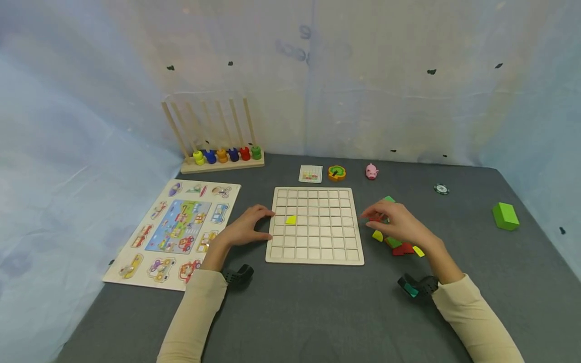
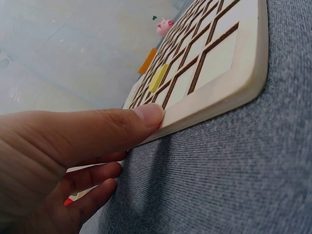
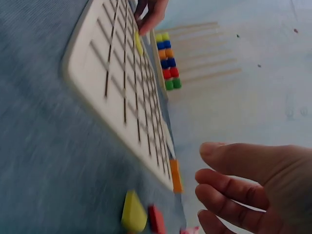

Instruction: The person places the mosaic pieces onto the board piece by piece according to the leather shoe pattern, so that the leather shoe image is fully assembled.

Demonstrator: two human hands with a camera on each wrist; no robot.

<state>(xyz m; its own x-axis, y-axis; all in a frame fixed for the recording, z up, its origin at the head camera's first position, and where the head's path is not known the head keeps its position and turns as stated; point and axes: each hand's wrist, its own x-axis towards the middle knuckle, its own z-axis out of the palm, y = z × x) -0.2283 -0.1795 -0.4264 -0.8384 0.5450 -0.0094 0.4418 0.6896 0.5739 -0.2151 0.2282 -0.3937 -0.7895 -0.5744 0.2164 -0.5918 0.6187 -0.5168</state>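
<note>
Head view puts the loose blocks under and just beside the right hand [image 1: 397,222], on the near side of its fingertips and off the board's right edge, so that hand is much the nearer to them. Its thumb and fingers stand apart; the right wrist view shows nothing between them, with a yellow block [image 3: 134,213] and a red block [image 3: 156,219] on the table apart from the fingers. Of the pieces toward the wrist, a larger red block [image 1: 402,249] lies with its long axis roughly left to right, beside a green block [image 1: 393,242]. Across from this pile, the left hand [image 1: 245,227] has its thumb and forefinger spread along the left edge of the grid board [image 1: 324,229], the thumb touching the rim without clamping it. One yellow tile [image 1: 291,220] sits on the board toward that left edge, well apart from the right hand.
</note>
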